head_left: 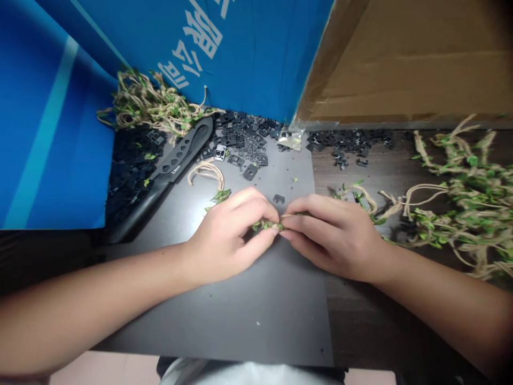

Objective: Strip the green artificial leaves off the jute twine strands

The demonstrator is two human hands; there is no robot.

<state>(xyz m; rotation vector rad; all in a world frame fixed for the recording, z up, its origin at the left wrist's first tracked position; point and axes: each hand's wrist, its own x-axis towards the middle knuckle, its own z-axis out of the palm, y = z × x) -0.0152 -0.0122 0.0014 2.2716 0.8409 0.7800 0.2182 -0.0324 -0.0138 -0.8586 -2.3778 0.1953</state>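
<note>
Over the grey board, my left hand (236, 230) pinches a twine cord with small green leaves (262, 225) between thumb and fingers. My right hand (332, 232) meets it fingertip to fingertip, pinching the same leafy twine. One end of the twine (208, 170) curls on the board beyond my left hand; leafy cord also shows past my right hand, leading toward the pile there. How the strand runs inside the fingers is hidden. A small dark plastic piece (279, 198) lies just beyond my fingertips.
Tangled leafy twine lies in a right pile (476, 198) and a far-left heap (148, 101). A black handled tool, perhaps a sheathed knife (176, 155), rests at left among many black plastic pieces (240, 139). A blue panel (256, 59) and a brown cardboard box (412, 64) stand behind.
</note>
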